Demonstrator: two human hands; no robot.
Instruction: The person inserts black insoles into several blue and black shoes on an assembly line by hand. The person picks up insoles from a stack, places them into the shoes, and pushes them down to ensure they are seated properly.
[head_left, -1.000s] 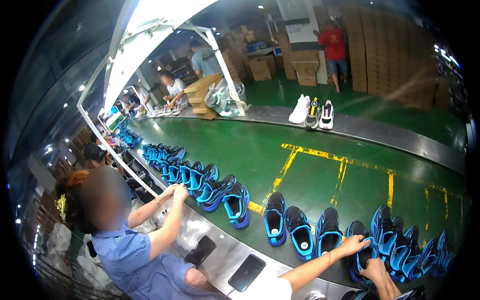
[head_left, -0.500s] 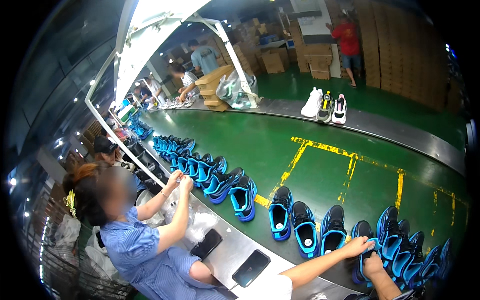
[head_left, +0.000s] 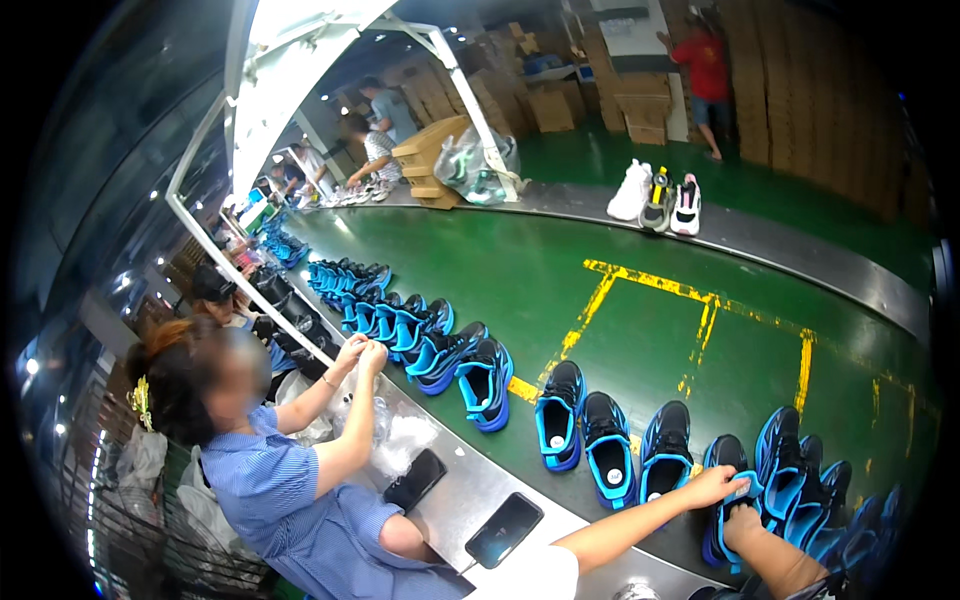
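At the lower right, a black and blue sneaker (head_left: 724, 452) stands on the green belt, its opening toward me. My left hand (head_left: 716, 487) pinches the blue-edged tongue of this sneaker. Sunk into its opening is my right hand (head_left: 742, 525), with the fingers hidden inside the shoe. Just to the left stand matching sneakers, the closest one (head_left: 666, 445) with a white round sticker on its insole. More of them crowd together on the right, beginning with a sneaker (head_left: 777, 440) that touches or nearly touches the one I handle.
A steel ledge (head_left: 455, 495) along the belt holds a phone (head_left: 504, 530), a dark phone or case (head_left: 415, 480) and clear plastic. Left of me sits a co-worker in blue (head_left: 260, 470), hands raised. Across the belt (head_left: 540, 240) stand three sample shoes (head_left: 655, 198) and brown cartons (head_left: 430, 160).
My right hand has slid slightly deeper into the sneaker, while my left hand keeps hold of the tongue. The view has shifted a little.
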